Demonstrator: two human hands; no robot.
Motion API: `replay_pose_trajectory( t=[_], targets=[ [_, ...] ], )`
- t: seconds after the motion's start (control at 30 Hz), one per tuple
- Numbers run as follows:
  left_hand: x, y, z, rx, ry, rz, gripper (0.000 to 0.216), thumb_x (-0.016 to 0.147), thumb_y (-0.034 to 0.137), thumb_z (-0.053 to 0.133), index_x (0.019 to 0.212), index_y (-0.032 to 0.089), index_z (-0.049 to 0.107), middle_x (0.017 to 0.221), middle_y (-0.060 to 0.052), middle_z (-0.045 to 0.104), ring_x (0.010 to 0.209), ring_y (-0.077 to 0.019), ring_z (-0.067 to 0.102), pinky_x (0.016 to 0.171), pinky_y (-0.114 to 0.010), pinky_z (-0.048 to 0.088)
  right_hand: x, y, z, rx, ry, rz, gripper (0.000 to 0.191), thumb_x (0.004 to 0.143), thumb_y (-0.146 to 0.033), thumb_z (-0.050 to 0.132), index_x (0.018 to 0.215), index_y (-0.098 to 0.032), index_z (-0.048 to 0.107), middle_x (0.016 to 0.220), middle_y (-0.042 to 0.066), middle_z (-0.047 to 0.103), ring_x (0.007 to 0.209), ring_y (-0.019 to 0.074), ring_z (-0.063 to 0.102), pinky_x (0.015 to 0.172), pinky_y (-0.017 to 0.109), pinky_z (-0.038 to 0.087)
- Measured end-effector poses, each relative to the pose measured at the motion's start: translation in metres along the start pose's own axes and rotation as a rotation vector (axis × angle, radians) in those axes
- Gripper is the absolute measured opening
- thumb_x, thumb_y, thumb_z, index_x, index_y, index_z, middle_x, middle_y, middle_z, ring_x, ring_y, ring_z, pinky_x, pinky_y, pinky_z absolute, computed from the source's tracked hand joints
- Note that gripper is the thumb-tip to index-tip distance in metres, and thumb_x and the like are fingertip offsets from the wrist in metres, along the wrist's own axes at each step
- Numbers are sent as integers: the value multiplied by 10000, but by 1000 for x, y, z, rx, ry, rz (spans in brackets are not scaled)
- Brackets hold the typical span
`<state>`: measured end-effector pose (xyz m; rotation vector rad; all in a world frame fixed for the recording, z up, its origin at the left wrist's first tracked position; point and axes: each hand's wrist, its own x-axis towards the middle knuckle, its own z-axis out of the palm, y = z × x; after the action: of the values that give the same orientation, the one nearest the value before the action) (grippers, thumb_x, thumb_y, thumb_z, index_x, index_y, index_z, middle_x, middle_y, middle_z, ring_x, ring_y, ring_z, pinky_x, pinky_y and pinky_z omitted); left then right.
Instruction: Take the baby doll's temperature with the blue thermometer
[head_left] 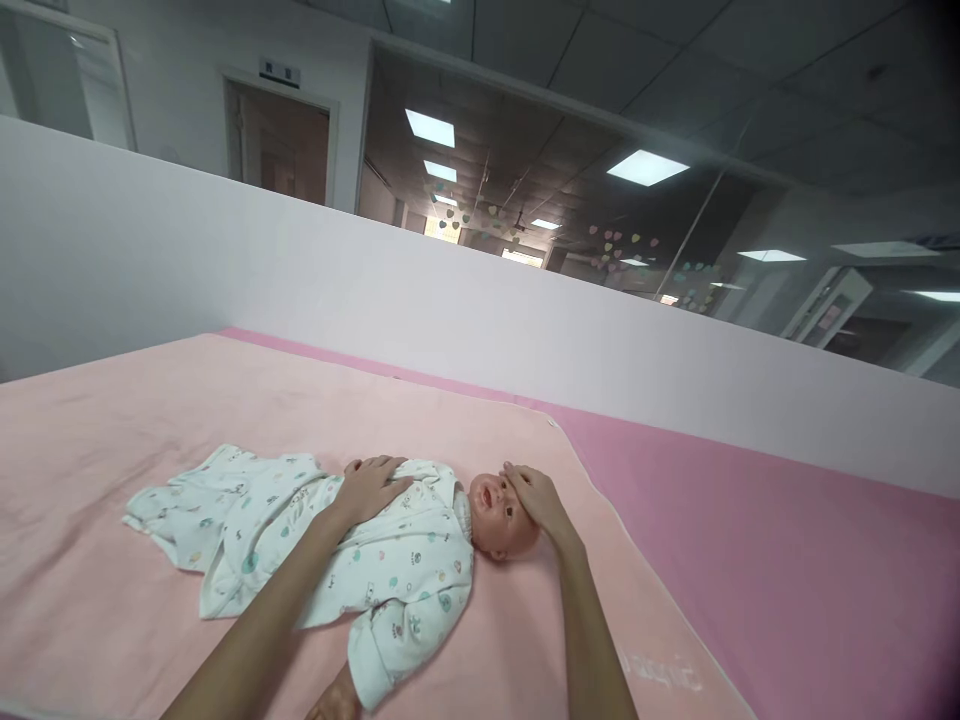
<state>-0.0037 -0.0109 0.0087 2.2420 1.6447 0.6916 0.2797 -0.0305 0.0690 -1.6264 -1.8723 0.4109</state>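
A baby doll lies on its back, its head toward the right, wearing a white long-sleeved top with small printed figures. Matching white trousers cover its lower body. My left hand rests flat across the doll's belly, fingers stretched out over the cloth. On the doll's forehead lies my right hand, its fingers extended along the top of the head. One doll hand shows past the near sleeve's cuff. The doll's feet cannot be made out.
Under the doll spreads a light pink blanket over a darker pink mat. A white padded wall runs along the far side. Beyond it are a window with heart stickers and a doorway.
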Motion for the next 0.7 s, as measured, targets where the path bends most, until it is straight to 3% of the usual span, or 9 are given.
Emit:
replay_pose_trajectory(
  t=[0.13,0.2,0.27,0.33,0.43,0.7],
  targets=[
    [1,0,0,8,9,8,524,825,596,274,1196,289,482,1225,-52,526,1140,-270,430,965,-459,218,10,9,-4,91,-28,-21,361,766,-461,476,607,-171,622,661,25,631,685,184,573,663,282,414],
    [1,0,0,8,13,9,523,825,597,273,1197,291,480,1222,-52,527,1140,-269,430,966,-457,218,7,9,-1,200,-73,-57,238,732,-394,536,751,-187,653,808,18,654,807,187,580,744,289,425],
    [1,0,-1,8,13,11,519,826,594,274,1194,291,481,1221,-50,527,1141,-267,430,968,-456,218,1,9,1,331,-148,-68,275,737,-369,542,953,-233,644,1045,9,626,993,186,542,869,307,398],
    [1,1,-1,6,9,11,513,830,585,276,1195,287,478,1221,-49,526,1140,-263,432,970,-457,217,-4,10,0,422,-224,-44,323,761,-406,526,1024,-253,634,1153,8,585,1091,191,498,946,331,358],
    [0,1,-2,1,3,8,514,831,580,282,1203,280,470,1227,-48,521,1144,-260,430,975,-460,212,-8,11,-3,514,-293,-3,357,759,-470,533,953,-208,679,1097,43,624,1079,217,519,958,349,364],
    [3,-1,0,-4,8,11,495,833,570,283,1183,286,487,1221,-48,531,1140,-258,437,975,-446,227,-8,17,-2,745,-249,95,429,670,-522,616,918,-181,696,1073,72,638,1074,262,531,965,394,369]
  ],
)
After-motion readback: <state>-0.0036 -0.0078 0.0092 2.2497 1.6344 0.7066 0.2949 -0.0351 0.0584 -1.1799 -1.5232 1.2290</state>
